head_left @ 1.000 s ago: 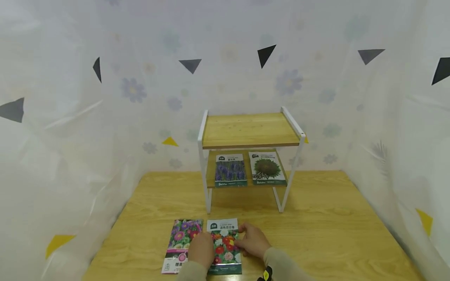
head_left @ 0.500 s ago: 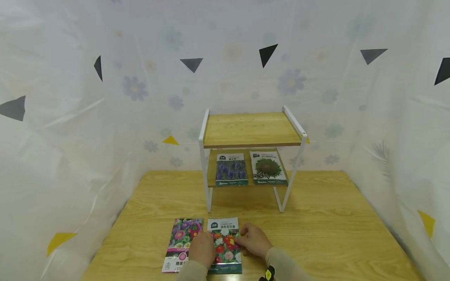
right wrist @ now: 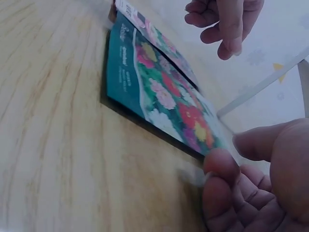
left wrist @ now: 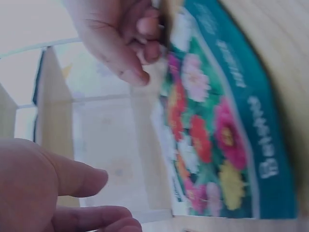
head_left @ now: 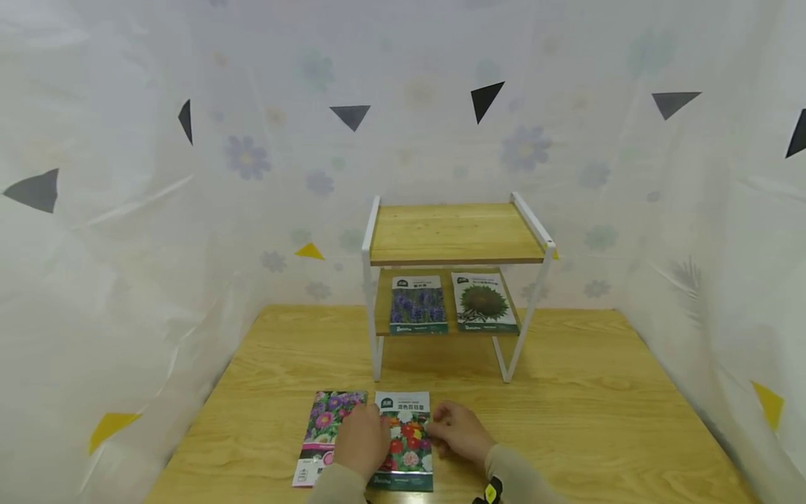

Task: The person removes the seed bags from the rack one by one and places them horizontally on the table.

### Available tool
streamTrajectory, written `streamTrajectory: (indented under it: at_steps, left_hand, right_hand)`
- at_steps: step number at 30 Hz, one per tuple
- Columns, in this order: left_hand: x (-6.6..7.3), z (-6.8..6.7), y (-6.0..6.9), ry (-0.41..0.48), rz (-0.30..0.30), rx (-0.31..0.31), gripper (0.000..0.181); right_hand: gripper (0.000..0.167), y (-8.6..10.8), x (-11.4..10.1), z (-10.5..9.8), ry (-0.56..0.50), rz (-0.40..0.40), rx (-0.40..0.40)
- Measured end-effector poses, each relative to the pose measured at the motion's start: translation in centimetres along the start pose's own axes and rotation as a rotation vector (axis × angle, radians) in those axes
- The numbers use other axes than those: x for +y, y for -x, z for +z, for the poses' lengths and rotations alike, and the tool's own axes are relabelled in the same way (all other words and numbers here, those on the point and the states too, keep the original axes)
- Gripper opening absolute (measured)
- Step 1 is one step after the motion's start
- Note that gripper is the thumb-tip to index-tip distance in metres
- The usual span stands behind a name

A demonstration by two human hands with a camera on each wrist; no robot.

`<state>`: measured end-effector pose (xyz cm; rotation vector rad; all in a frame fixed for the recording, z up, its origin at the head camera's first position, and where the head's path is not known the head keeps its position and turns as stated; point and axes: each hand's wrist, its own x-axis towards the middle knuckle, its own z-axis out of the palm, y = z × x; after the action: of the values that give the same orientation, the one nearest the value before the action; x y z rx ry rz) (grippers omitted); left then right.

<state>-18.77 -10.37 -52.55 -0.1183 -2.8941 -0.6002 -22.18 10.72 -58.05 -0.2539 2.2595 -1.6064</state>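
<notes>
A seed packet with mixed red, white and pink flowers (head_left: 404, 455) lies flat on the table. To its left lies a pink-and-purple flower packet (head_left: 317, 437), partly hidden by my left hand (head_left: 363, 442). That hand hovers over the packets' adjoining edges; in the left wrist view its thumb and fingers (left wrist: 87, 181) are apart, holding nothing. At the right edge of the mixed-flower packet is my right hand (head_left: 462, 432). Seen from the right wrist, its fingers (right wrist: 219, 193) are loosely bent beside that edge, with the thumb apart from them.
Behind the packets stands a two-tier shelf (head_left: 456, 234) with a wooden top and white legs. Its lower tier bears a purple-flower packet (head_left: 418, 304) and a sunflower-head packet (head_left: 483, 302). A pale plastic sheet (head_left: 415, 140) with triangles and flowers surrounds the wooden table (head_left: 579, 413).
The left hand has lifted slightly off the packets, and the right fingertips have drawn back a little to the packet's edge. The head view has shifted slightly; the packets lie as before.
</notes>
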Motion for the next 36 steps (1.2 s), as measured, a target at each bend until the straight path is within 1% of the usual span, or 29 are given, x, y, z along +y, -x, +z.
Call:
streamTrajectory:
  at_steps: [3, 5, 8, 12, 14, 17, 19, 22, 25, 27, 31, 32, 34, 36]
  left_hand:
    - [0.0, -0.9, -0.3, 0.080, 0.024, -0.005, 0.024]
    - [0.0, -1.5, -0.7, 0.102, 0.037, -0.004, 0.028]
    - [0.1, -2.3, -1.2, 0.092, 0.060, 0.029, 0.031]
    - [0.6, -3.6, -2.0, 0.081, 0.085, 0.070, 0.033]
    - [1.0, -4.2, -2.3, 0.091, 0.100, 0.080, 0.034]
    - [1.6, -5.2, -2.8, 0.100, 0.128, 0.085, 0.039]
    - [2.1, -5.9, -3.1, 0.110, 0.140, 0.067, 0.046]
    - [3.0, -6.9, -3.6, 0.145, 0.147, 0.008, 0.054]
    - [4.1, -8.0, -4.0, 0.186, 0.155, -0.045, 0.056]
    - [4.7, -8.6, -4.3, 0.185, 0.181, -0.047, 0.054]
    - [5.9, -9.5, -5.0, 0.175, 0.232, -0.029, 0.054]
    - [6.2, -9.7, -5.3, 0.167, 0.239, -0.027, 0.054]
    - [6.8, -10.0, -5.9, 0.160, 0.246, -0.027, 0.055]
    - [7.3, -10.2, -6.7, 0.145, 0.244, -0.038, 0.056]
  right_hand:
    - [0.026, 0.4, -0.6, -0.8, 0.001, -0.027, -0.031]
    - [0.028, 0.7, -1.2, -1.4, 0.008, -0.050, -0.047]
    - [0.032, 1.2, -2.6, -2.3, 0.021, -0.091, -0.059]
    - [0.038, 1.9, -4.6, -3.6, 0.068, -0.136, -0.048]
    - [0.037, 2.1, -5.7, -4.2, 0.085, -0.153, -0.042]
    - [0.028, 2.4, -7.2, -5.1, 0.113, -0.196, -0.024]
    - [0.024, 2.5, -8.2, -5.5, 0.142, -0.229, 0.001]
    - [0.021, 2.6, -9.8, -6.2, 0.200, -0.268, 0.050]
    - [0.020, 2.5, -11.6, -6.8, 0.242, -0.285, 0.096]
    - [0.021, 2.4, -12.8, -7.3, 0.280, -0.285, 0.128]
    - [0.025, 2.0, -15.3, -8.1, 0.391, -0.292, 0.201]
    - [0.027, 1.8, -15.8, -8.2, 0.421, -0.289, 0.217]
    - [0.031, 1.4, -16.9, -8.5, 0.450, -0.270, 0.234]
    - [0.035, 1.0, -17.9, -8.8, 0.479, -0.244, 0.241]
